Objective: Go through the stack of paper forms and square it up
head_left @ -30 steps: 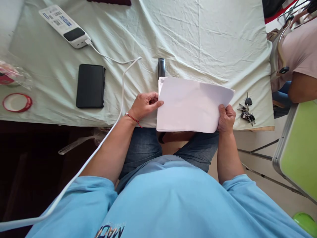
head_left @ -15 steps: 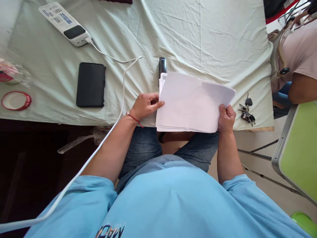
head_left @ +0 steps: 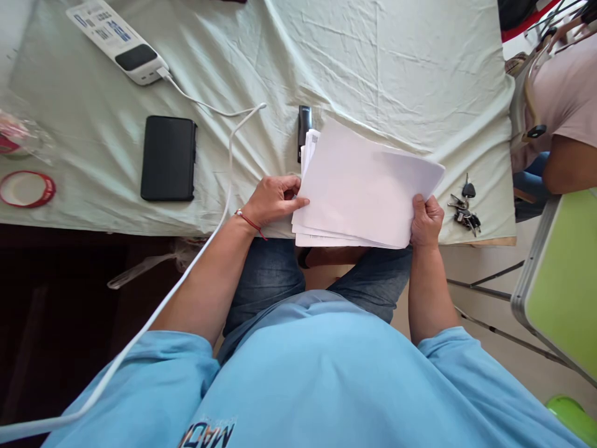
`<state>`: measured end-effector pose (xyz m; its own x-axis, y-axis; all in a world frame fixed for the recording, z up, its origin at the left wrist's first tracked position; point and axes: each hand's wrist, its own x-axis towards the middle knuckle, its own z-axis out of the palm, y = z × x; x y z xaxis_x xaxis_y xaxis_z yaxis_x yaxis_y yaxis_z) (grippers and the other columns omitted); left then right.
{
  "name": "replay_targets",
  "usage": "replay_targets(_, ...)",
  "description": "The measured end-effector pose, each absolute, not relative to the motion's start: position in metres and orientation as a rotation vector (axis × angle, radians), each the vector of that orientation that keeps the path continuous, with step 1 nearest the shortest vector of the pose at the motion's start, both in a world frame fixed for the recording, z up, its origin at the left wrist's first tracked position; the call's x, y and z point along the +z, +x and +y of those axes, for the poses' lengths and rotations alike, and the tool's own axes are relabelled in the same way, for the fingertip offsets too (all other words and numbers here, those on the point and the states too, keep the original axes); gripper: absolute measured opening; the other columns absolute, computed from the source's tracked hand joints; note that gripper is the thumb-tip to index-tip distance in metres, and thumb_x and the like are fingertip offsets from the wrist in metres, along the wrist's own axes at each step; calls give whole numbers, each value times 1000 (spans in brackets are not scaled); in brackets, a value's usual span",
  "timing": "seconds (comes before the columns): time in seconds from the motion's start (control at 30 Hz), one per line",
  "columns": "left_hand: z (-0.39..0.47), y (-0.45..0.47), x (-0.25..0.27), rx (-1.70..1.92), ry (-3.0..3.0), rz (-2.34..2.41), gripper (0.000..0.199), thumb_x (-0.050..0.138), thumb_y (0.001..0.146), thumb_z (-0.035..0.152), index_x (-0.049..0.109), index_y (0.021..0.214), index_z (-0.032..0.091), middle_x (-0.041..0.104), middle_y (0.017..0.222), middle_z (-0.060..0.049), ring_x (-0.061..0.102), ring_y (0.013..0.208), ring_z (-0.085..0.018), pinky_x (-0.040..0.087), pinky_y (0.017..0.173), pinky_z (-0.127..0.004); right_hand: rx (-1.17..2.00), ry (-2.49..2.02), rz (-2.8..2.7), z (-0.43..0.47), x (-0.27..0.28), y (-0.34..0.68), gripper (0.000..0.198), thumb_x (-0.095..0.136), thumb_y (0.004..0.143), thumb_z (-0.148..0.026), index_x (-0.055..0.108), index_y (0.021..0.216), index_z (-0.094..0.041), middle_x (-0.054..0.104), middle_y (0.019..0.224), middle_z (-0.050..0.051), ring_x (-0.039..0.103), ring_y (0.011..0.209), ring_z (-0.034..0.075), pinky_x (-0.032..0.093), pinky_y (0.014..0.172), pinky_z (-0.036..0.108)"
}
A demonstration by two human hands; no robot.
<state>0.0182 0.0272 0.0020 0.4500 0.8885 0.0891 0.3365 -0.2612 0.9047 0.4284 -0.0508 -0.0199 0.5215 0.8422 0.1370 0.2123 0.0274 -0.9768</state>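
Observation:
A stack of white paper sheets [head_left: 364, 193] spans the space between my hands, over the table's near edge. My right hand [head_left: 426, 221] grips its right side, thumb on top and fingers curled beneath. At the left edge, my left hand [head_left: 278, 200] pinches the sheets, its thumb lying on the top one and the other fingers bent. The top sheet is blank and sits skewed, so the corners of lower sheets with some print show at the left. Just beyond the papers lies a black stapler-like object [head_left: 305, 132], partly behind the stack's upper left corner.
On the cloth-covered table [head_left: 396, 62] lie a black phone or tablet case [head_left: 168, 158], a white power bank [head_left: 116, 40] with a cable [head_left: 231, 162] crossing my left arm, a red-rimmed tape roll [head_left: 28, 189] and keys [head_left: 465, 208]. Another person [head_left: 566, 106] sits right, by a green table [head_left: 564, 280].
The top sheet has turned slightly against those below, its upper left corner rising away from me. More of the lower sheets and of the black object now shows.

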Motion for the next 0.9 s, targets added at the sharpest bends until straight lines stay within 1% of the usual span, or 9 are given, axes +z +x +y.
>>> replay_targets(0.13, 27, 20, -2, 797, 1779, 1108, 40, 77, 89, 50, 56, 68, 23, 52, 63, 3, 43, 62, -13, 32, 61, -30, 635, -1501, -948, -50, -19, 427, 66, 92, 82, -87, 81, 100, -25, 80, 100, 4, 69, 93, 20, 64, 87, 35)
replay_targets(0.23, 27, 23, -1, 830, 1787, 1125, 55, 73, 98, 59, 50, 63, 24, 47, 55, 3, 39, 57, -13, 28, 58, -31, 631, -1507, -935, -50, -19, 427, 69, 92, 80, -89, 83, 102, -25, 82, 106, 5, 71, 97, 21, 66, 90, 37)
replay_targets(0.33, 26, 23, 1, 858, 1812, 1123, 66, 66, 103, 64, 41, 57, 24, 36, 52, 3, 31, 56, -12, 23, 57, -33, 627, -1515, -934, -49, -20, 429, 69, 93, 79, -89, 82, 99, -25, 82, 105, 5, 71, 99, 21, 66, 93, 38)
replay_targets(0.4, 26, 21, 3, 845, 1788, 1093, 60, 71, 97, 62, 45, 59, 23, 38, 57, 3, 33, 59, -12, 25, 58, -32, 618, -1516, -937, -48, -22, 430, 69, 92, 79, -89, 82, 100, -24, 81, 103, 5, 71, 97, 21, 66, 91, 38)
replay_targets(0.5, 26, 18, 2, 784, 1753, 1030, 40, 81, 85, 52, 60, 69, 22, 51, 66, 3, 43, 65, -14, 33, 62, -30, 593, -1497, -935, -47, -24, 432, 70, 90, 81, -90, 82, 104, -24, 79, 101, 5, 71, 97, 21, 65, 89, 37)
replay_targets(0.57, 26, 17, 1, 774, 1770, 1045, 36, 80, 84, 49, 61, 70, 22, 52, 65, 3, 43, 65, -13, 33, 62, -30, 590, -1480, -925, -46, -25, 432, 69, 92, 81, -88, 82, 104, -24, 79, 101, 5, 71, 96, 21, 65, 88, 37)
replay_targets(0.8, 26, 24, 1, 854, 1829, 1110, 67, 67, 103, 65, 38, 60, 23, 33, 56, 3, 29, 59, -13, 21, 57, -33, 603, -1467, -886, -46, -25, 431, 68, 95, 79, -86, 84, 103, -23, 82, 104, 5, 74, 99, 21, 68, 94, 39)
replay_targets(0.83, 26, 23, 2, 854, 1825, 1110, 69, 66, 104, 67, 37, 59, 23, 31, 57, 3, 28, 59, -12, 20, 57, -33, 602, -1459, -880, -46, -25, 431, 68, 96, 78, -86, 84, 102, -23, 82, 103, 5, 74, 99, 21, 68, 96, 39)
replay_targets(0.9, 25, 21, 3, 835, 1794, 1086, 65, 68, 101, 68, 44, 61, 23, 36, 59, 3, 31, 60, -12, 23, 58, -33, 604, -1446, -864, -46, -26, 432, 67, 98, 77, -85, 84, 101, -23, 82, 103, 5, 74, 99, 21, 68, 95, 38)
